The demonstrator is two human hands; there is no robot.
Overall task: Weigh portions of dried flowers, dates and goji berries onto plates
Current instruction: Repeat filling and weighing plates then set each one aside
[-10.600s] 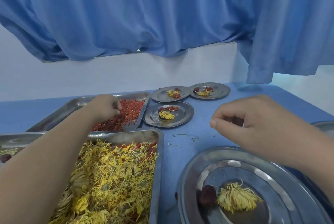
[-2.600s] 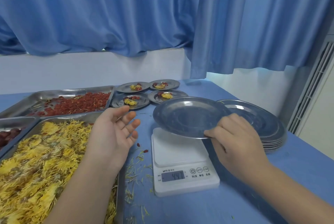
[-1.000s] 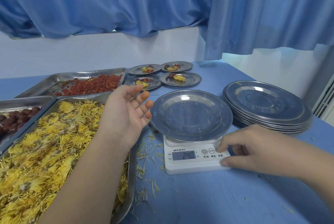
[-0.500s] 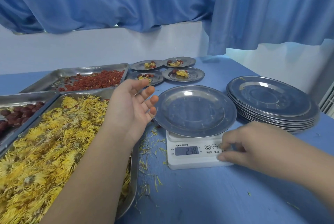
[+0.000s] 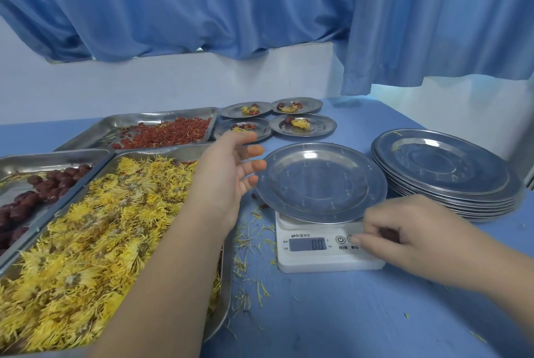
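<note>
An empty steel plate [image 5: 320,181] rests on a white kitchen scale [image 5: 323,250] whose display reads 0.0. My right hand [image 5: 410,237] rests at the scale's right front, its thumb tip on the buttons, holding nothing. My left hand [image 5: 228,169] hovers open, palm toward the plate's left rim, over the tray of yellow dried flowers [image 5: 95,230]. A tray of red goji berries [image 5: 167,135] lies behind it, and a tray of dark dates [image 5: 37,192] sits at the far left.
Several small filled plates [image 5: 302,124] stand at the back of the blue table. A stack of empty steel plates [image 5: 445,172] sits to the right of the scale. Loose petals [image 5: 248,256] litter the table beside the scale. Blue curtains hang behind.
The scale's reading has dropped from 23.8 to 0.0 with my right thumb on its buttons. Before that my right hand set the empty plate on the scale. My left hand has stayed open.
</note>
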